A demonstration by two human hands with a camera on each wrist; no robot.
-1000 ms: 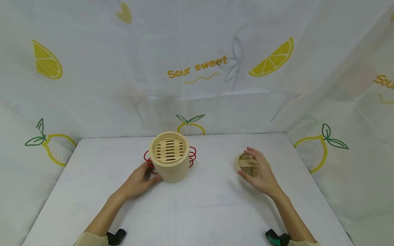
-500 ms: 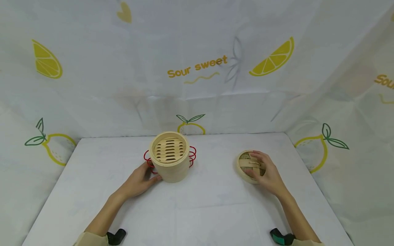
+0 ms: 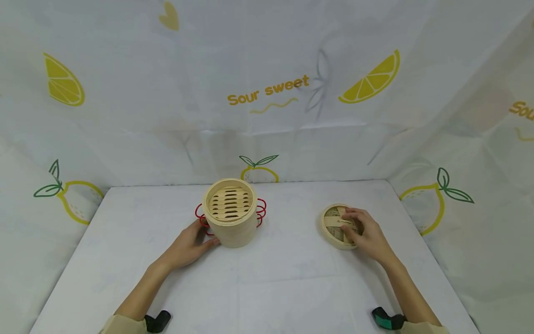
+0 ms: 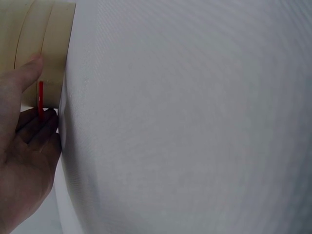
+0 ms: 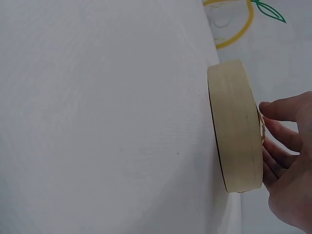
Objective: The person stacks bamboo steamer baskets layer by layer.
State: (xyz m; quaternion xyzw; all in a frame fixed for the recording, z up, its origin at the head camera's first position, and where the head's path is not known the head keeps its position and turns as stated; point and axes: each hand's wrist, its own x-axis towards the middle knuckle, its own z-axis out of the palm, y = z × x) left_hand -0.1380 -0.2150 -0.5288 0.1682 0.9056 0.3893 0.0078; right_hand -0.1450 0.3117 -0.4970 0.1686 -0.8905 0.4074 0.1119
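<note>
A stacked bamboo steamer (image 3: 237, 234) with a slatted top and red side loops stands upright, left of the table's middle. My left hand (image 3: 190, 245) rests at its lower left side. In the left wrist view the thumb (image 4: 32, 73) touches the wall, and the other fingers lie by a red loop (image 4: 41, 100). To the right, the round bamboo lid (image 3: 330, 234) with woven top lies on the table, handle up. My right hand (image 3: 369, 235) hovers over its right part. Thumb and fingers (image 5: 282, 109) stand apart around the small handle (image 5: 262, 127); whether they touch it I cannot tell.
Both things stand on a white-covered table (image 3: 267, 297). A white curtain printed with lemons (image 3: 258, 174) hangs behind and along the sides. Dark wrist straps (image 3: 158, 321) sit at both cuffs.
My right hand has drawn back to the right across the lid, uncovering more of its woven top and rim. The left hand and the steamer have stayed still.
</note>
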